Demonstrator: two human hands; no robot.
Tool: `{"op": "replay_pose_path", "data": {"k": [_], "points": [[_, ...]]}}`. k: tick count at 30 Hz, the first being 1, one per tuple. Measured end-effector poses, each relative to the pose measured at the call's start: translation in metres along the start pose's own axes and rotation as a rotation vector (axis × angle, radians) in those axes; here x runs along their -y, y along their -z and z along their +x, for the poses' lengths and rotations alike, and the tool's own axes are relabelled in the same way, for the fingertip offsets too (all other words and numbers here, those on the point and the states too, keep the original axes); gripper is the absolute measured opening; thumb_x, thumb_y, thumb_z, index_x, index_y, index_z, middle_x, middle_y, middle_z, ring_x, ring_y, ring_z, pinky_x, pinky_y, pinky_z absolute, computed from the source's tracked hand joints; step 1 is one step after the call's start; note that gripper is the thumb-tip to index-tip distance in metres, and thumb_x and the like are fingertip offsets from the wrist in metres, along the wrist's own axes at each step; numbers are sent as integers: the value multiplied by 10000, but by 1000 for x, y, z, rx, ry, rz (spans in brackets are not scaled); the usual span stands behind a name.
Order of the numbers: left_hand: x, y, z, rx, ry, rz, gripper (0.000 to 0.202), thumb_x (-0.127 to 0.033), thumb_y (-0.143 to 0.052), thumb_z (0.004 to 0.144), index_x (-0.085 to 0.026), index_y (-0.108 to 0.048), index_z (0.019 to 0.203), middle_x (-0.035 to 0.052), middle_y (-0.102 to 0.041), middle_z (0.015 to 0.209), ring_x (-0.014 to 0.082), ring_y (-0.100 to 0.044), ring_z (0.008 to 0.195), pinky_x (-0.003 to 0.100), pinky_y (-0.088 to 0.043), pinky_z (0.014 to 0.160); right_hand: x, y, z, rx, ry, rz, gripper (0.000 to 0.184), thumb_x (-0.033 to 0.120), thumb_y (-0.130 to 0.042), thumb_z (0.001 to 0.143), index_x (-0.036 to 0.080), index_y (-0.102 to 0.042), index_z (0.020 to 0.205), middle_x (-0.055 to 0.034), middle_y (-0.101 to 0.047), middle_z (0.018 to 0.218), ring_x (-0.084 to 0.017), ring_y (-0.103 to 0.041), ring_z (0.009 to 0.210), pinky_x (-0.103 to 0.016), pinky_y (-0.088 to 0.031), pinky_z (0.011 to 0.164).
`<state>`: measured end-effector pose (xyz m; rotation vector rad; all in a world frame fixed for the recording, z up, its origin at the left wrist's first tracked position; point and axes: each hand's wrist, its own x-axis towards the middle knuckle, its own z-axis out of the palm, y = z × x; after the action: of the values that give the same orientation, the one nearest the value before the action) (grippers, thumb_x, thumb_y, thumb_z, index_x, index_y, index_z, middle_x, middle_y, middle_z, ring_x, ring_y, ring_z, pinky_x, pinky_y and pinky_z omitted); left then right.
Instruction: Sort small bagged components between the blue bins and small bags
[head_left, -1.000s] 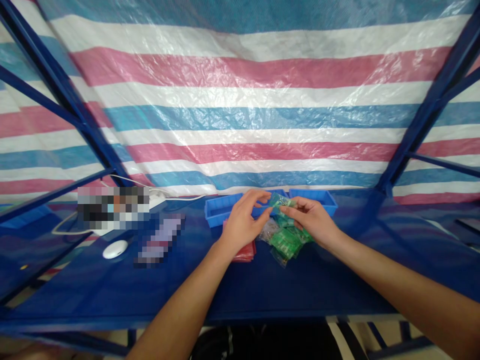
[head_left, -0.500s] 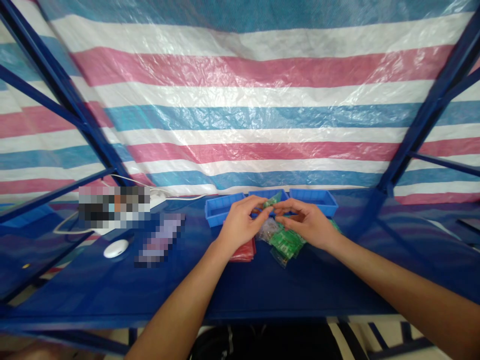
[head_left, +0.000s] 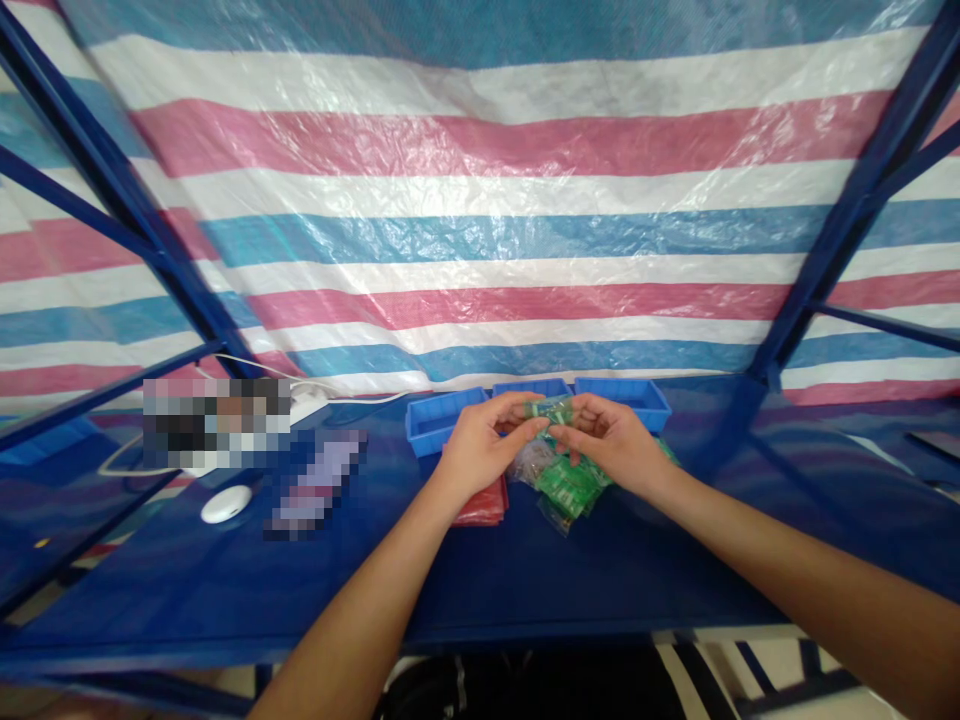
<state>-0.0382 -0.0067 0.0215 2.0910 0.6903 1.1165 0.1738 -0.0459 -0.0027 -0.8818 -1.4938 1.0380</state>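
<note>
Between my two hands is a small clear plastic bag (head_left: 549,409) with something green in it. My left hand (head_left: 491,440) pinches its left side between thumb and fingers. On the other side, my right hand (head_left: 611,440) grips the bag's right edge, thumb below. Under the hands lies a heap of green packets (head_left: 574,490), with a clear plastic packet (head_left: 531,463) at its left. Red plastic bags (head_left: 484,505) lie in a flat stack by my left wrist, partly covered by it. The exact contents of the held bag are too small to make out.
Three blue bins stand in a row behind the hands: a left bin (head_left: 444,420), a middle bin (head_left: 529,388) and a right bin (head_left: 626,398). On the blue table (head_left: 600,590), a white oval object (head_left: 226,504) lies at left beside a blurred item (head_left: 319,482). Blue metal posts frame both sides.
The small bag was tilted upright with its tip pointing up; now it lies stretched sideways between both hands. My right fingers have closed onto its right side. The view has shifted slightly.
</note>
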Motion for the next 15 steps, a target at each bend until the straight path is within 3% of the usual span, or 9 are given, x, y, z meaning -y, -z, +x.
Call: {"op": "replay_pose_path", "data": {"k": [5, 15], "points": [[5, 0, 1, -25, 15, -61, 408, -399, -750, 898, -185, -674, 1236, 66, -781, 979, 212, -753, 883, 319, -598, 793, 2, 0, 1, -46, 10, 13, 309, 488, -810, 829, 241, -682, 964, 2, -708, 788, -165, -639, 659, -302, -545, 619], [6, 3, 3, -47, -48, 112, 322, -383, -757, 887, -206, -734, 1155, 65, -762, 1029, 194, -712, 884, 275, -558, 709, -2, 5, 3, -50, 49, 44, 308, 453, -836, 802, 253, -696, 989, -9, -721, 910, -171, -655, 775, -317, -541, 754]]}}
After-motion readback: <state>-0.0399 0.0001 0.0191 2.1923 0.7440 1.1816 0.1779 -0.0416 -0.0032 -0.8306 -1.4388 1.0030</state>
